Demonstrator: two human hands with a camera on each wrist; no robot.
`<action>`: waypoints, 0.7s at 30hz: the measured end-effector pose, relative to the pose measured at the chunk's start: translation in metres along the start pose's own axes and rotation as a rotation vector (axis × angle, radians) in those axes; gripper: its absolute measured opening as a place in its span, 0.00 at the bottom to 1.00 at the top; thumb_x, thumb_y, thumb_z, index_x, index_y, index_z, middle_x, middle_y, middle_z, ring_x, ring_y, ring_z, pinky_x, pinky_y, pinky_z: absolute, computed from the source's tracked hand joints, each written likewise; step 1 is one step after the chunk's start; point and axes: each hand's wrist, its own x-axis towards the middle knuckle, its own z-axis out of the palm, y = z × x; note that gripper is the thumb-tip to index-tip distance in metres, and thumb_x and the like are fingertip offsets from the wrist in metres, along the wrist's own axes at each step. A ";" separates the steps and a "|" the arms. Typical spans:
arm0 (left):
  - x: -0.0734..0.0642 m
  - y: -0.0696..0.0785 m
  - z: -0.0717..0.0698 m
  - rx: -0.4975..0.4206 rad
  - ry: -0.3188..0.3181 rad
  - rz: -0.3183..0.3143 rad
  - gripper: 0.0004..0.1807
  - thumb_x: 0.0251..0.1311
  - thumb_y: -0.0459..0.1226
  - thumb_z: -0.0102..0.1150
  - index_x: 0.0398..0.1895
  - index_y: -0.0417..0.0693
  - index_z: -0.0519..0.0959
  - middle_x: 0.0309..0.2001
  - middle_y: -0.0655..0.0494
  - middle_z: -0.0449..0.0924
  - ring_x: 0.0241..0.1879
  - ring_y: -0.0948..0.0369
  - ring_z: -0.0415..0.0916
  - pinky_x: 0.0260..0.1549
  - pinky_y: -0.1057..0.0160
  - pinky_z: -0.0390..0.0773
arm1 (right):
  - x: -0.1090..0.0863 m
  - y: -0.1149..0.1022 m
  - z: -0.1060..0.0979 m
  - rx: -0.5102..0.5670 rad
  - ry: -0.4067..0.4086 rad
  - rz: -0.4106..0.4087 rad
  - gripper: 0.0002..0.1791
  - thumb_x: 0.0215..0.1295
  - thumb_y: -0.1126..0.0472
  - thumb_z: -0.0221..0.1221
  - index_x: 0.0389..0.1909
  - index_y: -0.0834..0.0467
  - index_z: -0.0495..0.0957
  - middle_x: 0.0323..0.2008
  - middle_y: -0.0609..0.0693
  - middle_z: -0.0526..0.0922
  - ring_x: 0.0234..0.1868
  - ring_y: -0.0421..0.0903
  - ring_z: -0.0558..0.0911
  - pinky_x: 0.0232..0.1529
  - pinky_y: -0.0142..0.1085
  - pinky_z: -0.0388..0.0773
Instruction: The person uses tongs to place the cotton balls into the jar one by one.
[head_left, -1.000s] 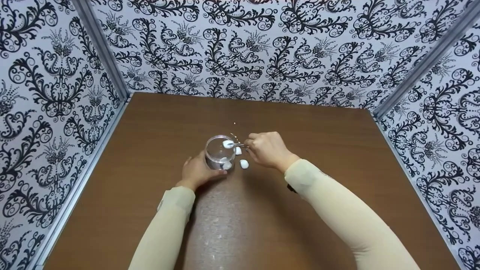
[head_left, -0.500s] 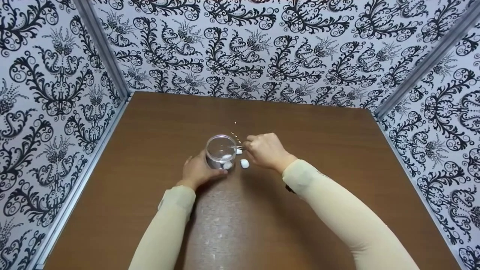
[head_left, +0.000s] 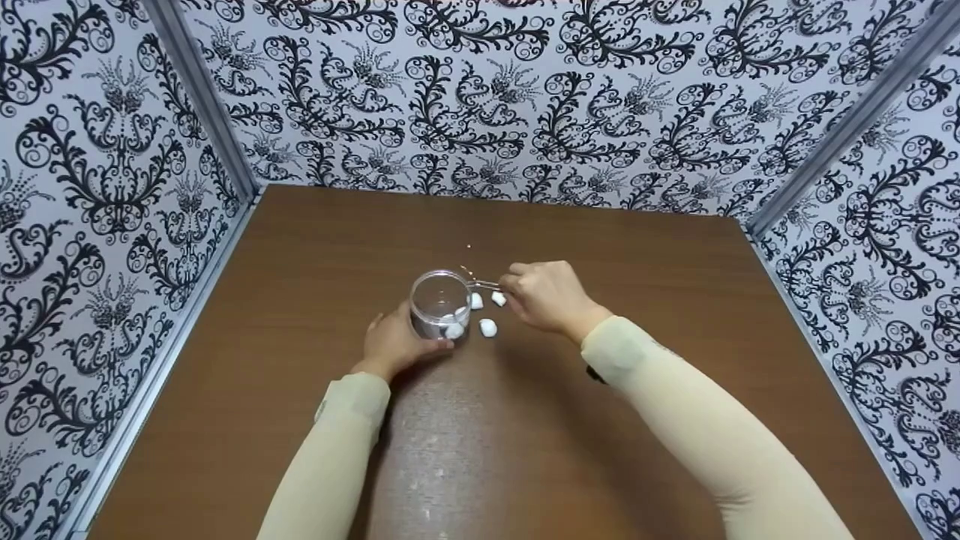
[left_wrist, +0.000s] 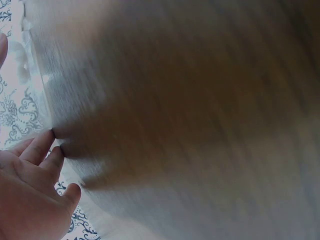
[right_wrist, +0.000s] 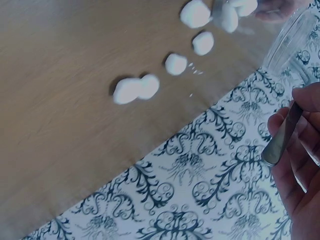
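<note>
In the head view a clear round jar stands on the table, white cotton balls at its bottom. My left hand holds the jar at its left side, thumb along the front. My right hand pinches metal tweezers, whose tips point left to the jar's rim with no ball visible between them. Loose cotton balls lie just right of the jar, partly below the tweezers. The right wrist view shows the tweezers' wide end and several cotton balls on the table.
Small white specks dot the brown table behind the jar. Patterned walls enclose the table at the back and both sides. In the left wrist view, mostly tabletop shows.
The tweezers held a cotton ball over the jar; that ball then dropped inside. My right hand has since moved slightly right and back, uncovering another ball. My left hand has stayed put.
</note>
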 end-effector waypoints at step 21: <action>0.002 -0.002 0.002 0.005 -0.011 -0.001 0.63 0.35 0.67 0.75 0.71 0.40 0.65 0.61 0.44 0.77 0.62 0.50 0.72 0.72 0.47 0.48 | -0.085 0.062 0.024 -0.056 -0.126 0.167 0.04 0.53 0.63 0.67 0.24 0.56 0.82 0.23 0.50 0.79 0.17 0.54 0.76 0.13 0.51 0.72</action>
